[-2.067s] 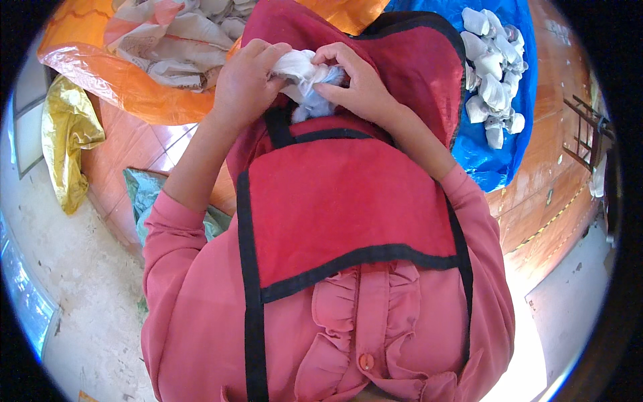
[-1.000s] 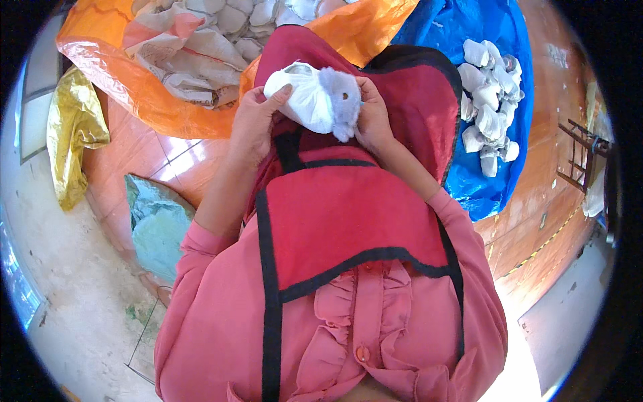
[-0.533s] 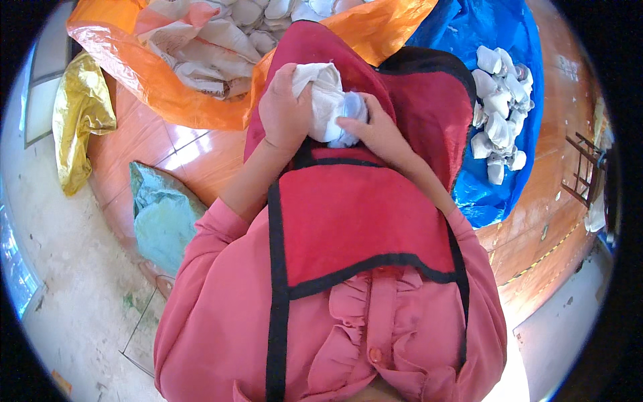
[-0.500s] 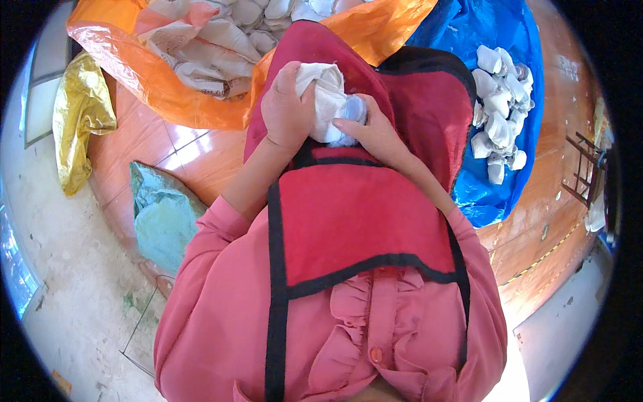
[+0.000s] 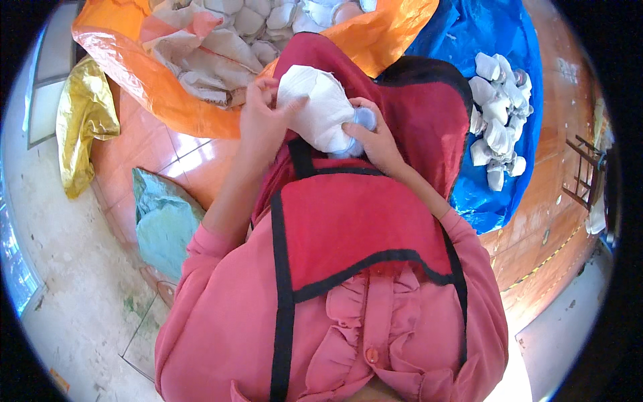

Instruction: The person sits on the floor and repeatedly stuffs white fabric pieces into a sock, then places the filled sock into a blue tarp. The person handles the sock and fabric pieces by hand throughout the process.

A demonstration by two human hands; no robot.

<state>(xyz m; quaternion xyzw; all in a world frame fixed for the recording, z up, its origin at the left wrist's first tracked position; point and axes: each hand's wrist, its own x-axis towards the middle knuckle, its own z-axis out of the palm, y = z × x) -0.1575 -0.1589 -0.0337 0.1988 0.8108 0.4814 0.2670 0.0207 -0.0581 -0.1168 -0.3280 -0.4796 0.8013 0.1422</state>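
Note:
A rounded white cloth piece (image 5: 313,107) with a pale blue bundled end is held over my lap. My right hand (image 5: 378,137) grips it at the blue end, thumb on top and fingers round the far side. My left hand (image 5: 264,120) is at the other side of the white cloth, its thumb lying on the cloth and its curled fingers by the left edge. Part of those fingers is hidden. Under both hands spreads the red apron (image 5: 362,208) with black edging.
Ahead lies an open orange sack (image 5: 161,100) filled with whitish cloth pieces (image 5: 251,23). On the right, a blue sheet (image 5: 462,201) bears a heap of similar white pieces (image 5: 497,110). A yellow sack (image 5: 84,120) and a teal sack (image 5: 164,224) lie on the left. A dark rack (image 5: 583,171) stands far right.
The white cloth now shows a broader, smoother, rounder face. My left hand has shifted left and its fingers have loosened from around the cloth; my right hand keeps its hold on the blue end.

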